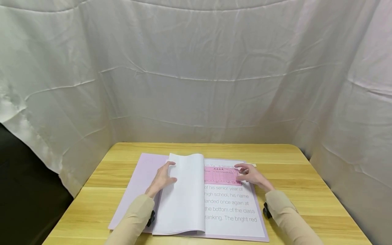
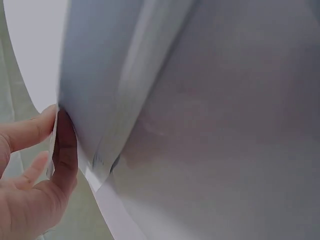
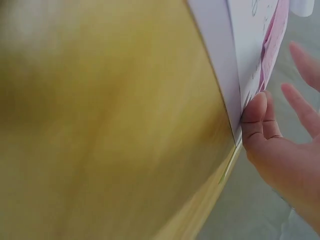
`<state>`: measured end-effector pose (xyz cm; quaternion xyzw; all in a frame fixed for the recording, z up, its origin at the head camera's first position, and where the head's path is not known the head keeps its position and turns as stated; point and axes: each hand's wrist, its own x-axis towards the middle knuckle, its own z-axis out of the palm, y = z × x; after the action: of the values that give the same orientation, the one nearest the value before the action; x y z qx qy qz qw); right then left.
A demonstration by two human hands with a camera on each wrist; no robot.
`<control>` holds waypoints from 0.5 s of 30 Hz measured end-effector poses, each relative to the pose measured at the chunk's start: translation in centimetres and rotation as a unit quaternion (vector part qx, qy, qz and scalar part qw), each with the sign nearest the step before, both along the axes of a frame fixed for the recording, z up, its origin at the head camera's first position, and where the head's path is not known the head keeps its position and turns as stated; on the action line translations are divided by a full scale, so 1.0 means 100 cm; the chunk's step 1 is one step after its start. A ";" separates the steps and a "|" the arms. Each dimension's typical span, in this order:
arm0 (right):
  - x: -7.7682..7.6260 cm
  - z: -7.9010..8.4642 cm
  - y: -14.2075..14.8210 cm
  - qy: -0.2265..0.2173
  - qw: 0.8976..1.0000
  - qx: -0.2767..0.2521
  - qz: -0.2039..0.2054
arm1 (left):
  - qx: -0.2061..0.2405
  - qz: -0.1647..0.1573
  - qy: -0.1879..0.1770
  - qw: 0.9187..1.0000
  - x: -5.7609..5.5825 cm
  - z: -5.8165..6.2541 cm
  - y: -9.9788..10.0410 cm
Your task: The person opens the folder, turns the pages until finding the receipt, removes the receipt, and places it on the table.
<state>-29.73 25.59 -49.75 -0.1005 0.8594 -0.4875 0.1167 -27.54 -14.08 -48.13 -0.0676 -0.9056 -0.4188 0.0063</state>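
Observation:
A folder [image 1: 128, 200] with pale purple covers lies spread on the wooden table. White pages [image 1: 183, 197] are turned over toward its left side, curving at the fold. In the left wrist view my left hand [image 2: 35, 175] pinches the page edge between thumb and fingers; from the head it is my left hand [image 1: 162, 178] at the upper left of those pages. A pink printed slip [image 1: 222, 176] with a grid lies across the text page [image 1: 229, 211], its left end meeting the fold. My right hand [image 1: 251, 175] pinches the slip's right end, thumb and forefinger close together.
A small pale strip [image 1: 253, 165] sticks out past the folder's upper right edge. The table [image 1: 294, 170] has rounded far corners. Grey-white cloth [image 1: 196, 68] hangs behind and at both sides; a black surface [image 1: 24, 190] shows at left.

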 end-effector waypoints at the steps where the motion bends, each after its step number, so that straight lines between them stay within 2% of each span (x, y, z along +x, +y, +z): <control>1: -0.001 0.000 0.000 -0.002 1.000 0.006 0.001 | -0.007 -0.003 -0.001 1.000 0.000 -0.001 0.000; 6: -0.008 -0.001 0.002 -0.007 0.999 0.037 0.009 | -0.026 -0.005 -0.014 1.000 0.002 -0.004 0.001; 11: -0.012 0.000 0.001 0.008 0.997 0.076 0.022 | -0.056 -0.002 -0.003 0.998 0.002 -0.009 0.003; 15: -0.015 0.002 -0.001 0.002 0.996 0.090 0.024 | -0.086 0.002 0.008 0.996 0.002 -0.010 0.005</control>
<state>-31.19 25.47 -49.55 -0.1111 0.8975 -0.4049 0.1349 -27.38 -13.60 -49.08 -0.0696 -0.9381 -0.3391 0.0081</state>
